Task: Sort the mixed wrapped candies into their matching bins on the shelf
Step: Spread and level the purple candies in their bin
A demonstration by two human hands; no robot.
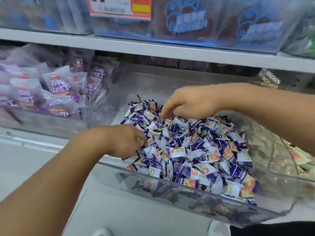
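Bins: one clear bin (170, 189) in front, heaped with countless wrapped candies (196, 150)
Hands: two
Left hand (124, 140): fingers curled into the heap's near edge, grip unclear
Right hand (189, 103): fingertips dipped at the far edge, hold unclear

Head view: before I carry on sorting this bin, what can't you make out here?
- Left hand fingertips: buried among the candies, so any grip is unclear.
- Right hand fingertips: blurred and curled down into the pile.
- Candy wrapper print: too small and motion-blurred.
- Price tag: top cut off by the frame edge, text smeared.
- Right neighbouring bin: contents hazy behind clear plastic.
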